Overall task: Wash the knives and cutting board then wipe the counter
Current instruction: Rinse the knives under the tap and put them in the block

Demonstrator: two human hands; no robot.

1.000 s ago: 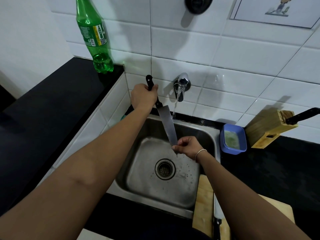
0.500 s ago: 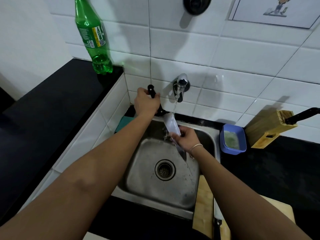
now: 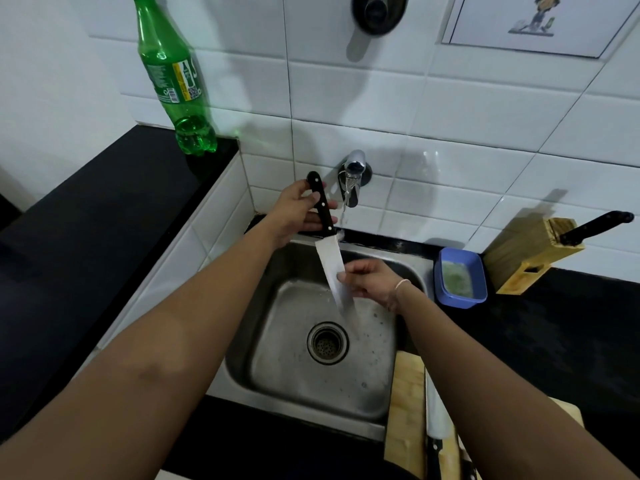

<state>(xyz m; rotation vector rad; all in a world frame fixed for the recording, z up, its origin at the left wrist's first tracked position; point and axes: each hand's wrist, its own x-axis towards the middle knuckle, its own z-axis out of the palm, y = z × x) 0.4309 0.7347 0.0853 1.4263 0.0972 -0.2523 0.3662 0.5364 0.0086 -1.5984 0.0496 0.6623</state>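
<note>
- Chef's knife (image 3: pixel 330 268): held over the steel sink (image 3: pixel 374 403), black handle up toward the tap (image 3: pixel 354 174), blade slanting down toward the drain; water strikes it near the heel.
- Left hand (image 3: pixel 299 216): wrapped loosely round the handle.
- Right hand (image 3: pixel 372 280): fingers pinching the blade mid-length from its right side; nearer the tip, so the rub likely runs along the blade's long axis.
- Cutting board (image 3: pixel 405 410): on the bench right of the sink, second knife (image 3: pixel 437 420) on it, unwashed by appearance.
</note>
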